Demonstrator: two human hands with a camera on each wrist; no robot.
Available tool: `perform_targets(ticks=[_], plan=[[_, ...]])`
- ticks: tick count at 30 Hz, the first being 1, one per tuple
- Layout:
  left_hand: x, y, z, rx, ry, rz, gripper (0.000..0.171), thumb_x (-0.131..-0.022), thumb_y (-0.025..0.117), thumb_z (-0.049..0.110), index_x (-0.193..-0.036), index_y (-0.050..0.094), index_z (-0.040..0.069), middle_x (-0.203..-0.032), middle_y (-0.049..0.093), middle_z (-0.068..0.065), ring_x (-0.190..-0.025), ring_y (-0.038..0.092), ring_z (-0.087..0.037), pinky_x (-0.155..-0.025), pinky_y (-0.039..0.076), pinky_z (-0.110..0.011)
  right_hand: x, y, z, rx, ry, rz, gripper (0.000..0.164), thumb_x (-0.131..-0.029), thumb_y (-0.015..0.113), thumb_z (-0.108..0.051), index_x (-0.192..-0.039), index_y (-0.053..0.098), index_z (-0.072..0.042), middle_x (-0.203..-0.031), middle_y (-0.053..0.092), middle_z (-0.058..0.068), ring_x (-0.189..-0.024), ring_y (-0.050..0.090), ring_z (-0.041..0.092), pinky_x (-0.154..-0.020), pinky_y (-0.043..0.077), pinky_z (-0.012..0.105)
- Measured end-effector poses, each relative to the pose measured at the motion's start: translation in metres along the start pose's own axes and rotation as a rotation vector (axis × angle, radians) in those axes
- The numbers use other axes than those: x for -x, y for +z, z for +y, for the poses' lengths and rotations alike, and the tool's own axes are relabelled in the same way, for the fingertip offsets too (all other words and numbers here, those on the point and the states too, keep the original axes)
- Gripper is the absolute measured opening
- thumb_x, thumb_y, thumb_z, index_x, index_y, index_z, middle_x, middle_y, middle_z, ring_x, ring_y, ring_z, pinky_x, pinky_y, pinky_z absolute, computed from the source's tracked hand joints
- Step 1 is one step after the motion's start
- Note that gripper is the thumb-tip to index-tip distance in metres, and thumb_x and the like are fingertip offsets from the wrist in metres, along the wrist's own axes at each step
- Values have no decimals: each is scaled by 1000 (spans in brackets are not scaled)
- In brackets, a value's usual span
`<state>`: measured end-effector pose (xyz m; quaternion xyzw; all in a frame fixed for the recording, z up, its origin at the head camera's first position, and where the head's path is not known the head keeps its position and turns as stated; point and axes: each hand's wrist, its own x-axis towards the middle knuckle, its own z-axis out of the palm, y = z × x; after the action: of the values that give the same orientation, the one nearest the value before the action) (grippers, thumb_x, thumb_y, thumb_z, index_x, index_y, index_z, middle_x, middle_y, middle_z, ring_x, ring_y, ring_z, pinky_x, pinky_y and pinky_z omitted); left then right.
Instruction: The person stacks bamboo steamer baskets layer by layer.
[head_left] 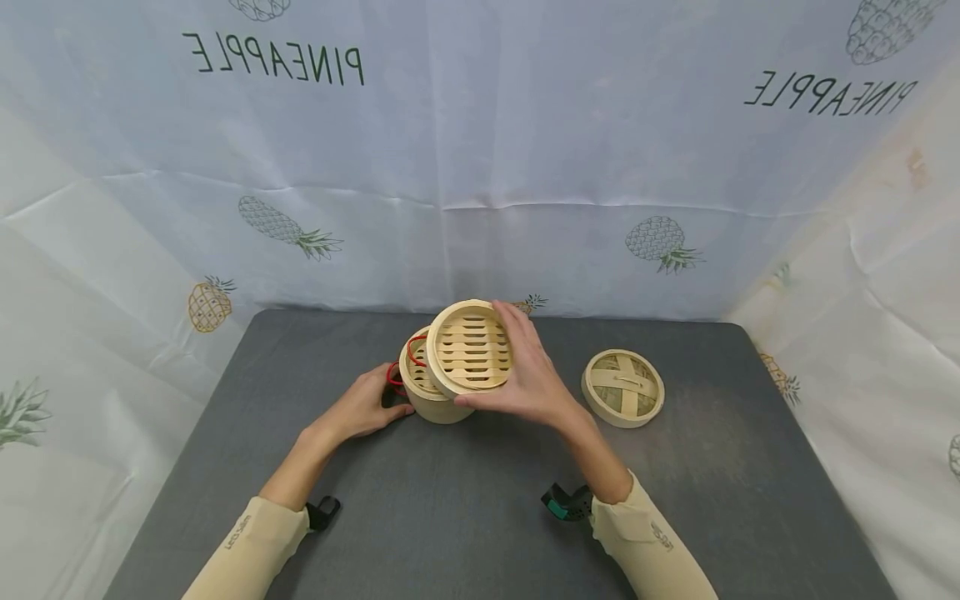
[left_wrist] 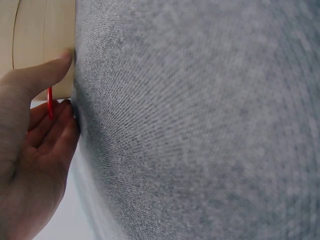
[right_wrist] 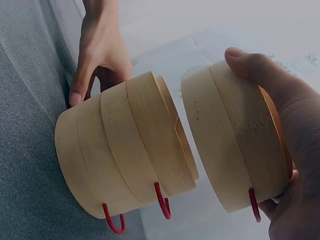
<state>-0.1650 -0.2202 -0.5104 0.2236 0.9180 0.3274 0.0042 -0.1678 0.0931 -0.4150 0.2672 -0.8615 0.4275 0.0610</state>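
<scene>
My right hand (head_left: 532,375) grips a round bamboo steamer basket (head_left: 472,350) by its rim. That basket has a slatted base and a red loop, and it tilts above a stack of two more steamer baskets (right_wrist: 117,142). In the right wrist view a gap separates the held basket from the stack. My left hand (head_left: 360,406) holds the bottom of the stack at its left side. The left wrist view has its thumb against the bamboo wall (left_wrist: 45,45), with the other fingers beyond a red loop (left_wrist: 50,102).
A woven bamboo lid (head_left: 622,388) lies on the dark grey table (head_left: 465,500), right of the stack. White cloth with pineapple prints (head_left: 480,167) hangs behind the table and at both sides.
</scene>
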Motion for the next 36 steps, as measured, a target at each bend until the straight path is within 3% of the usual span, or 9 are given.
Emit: perform_targets(ticks=[19, 33, 36], plan=[[-1, -2, 5, 0, -48, -30, 60, -91, 88, 14, -144, 63, 3, -123, 71, -12, -117, 71, -30, -101, 60, -52, -6, 10, -2, -28, -31, 7, 139, -64, 104, -41, -174, 22, -20, -175, 30, 13, -160, 34, 37, -121, 41, 70], [0, 2, -4, 2, 13, 19, 59, -87, 89, 15, -139, 65, 1, -119, 72, -11, -110, 73, -30, -94, 61, -53, -10, 19, -4, -46, -23, 12, 138, -65, 103, -41, -174, 21, -18, -175, 29, 14, -160, 35, 39, -122, 41, 69], [1, 1, -1, 7, 0, 11, 59, -87, 89, 15, -139, 65, 2, -120, 72, -11, -112, 73, -31, -96, 61, -53, -10, 21, -3, -47, -21, 15, 138, -66, 104, -41, -174, 21, -18, -176, 28, 14, -160, 35, 39, -122, 41, 69]])
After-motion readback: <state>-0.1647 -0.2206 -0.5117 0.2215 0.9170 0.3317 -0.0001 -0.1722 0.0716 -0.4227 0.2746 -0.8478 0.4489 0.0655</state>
